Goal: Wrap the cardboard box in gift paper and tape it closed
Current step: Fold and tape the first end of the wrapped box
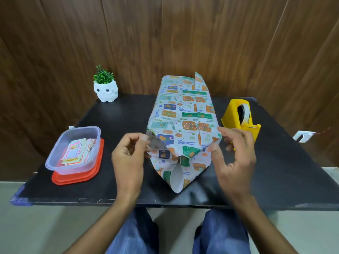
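Black, perhaps sheet-covered table (pixel 119 116) before wood-panelled wall (pixel 55 43) bears the gift paper (pixel 183 110)

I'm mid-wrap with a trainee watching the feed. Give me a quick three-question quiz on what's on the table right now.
1. True or false: the left hand pinches the gift paper at its near-left corner.
2. The clear container sits on: A) a red lid B) a book C) a plate.
3. What yellow thing stands to the right of the gift paper?
Key: 1 true; 2 A; 3 the tape dispenser.
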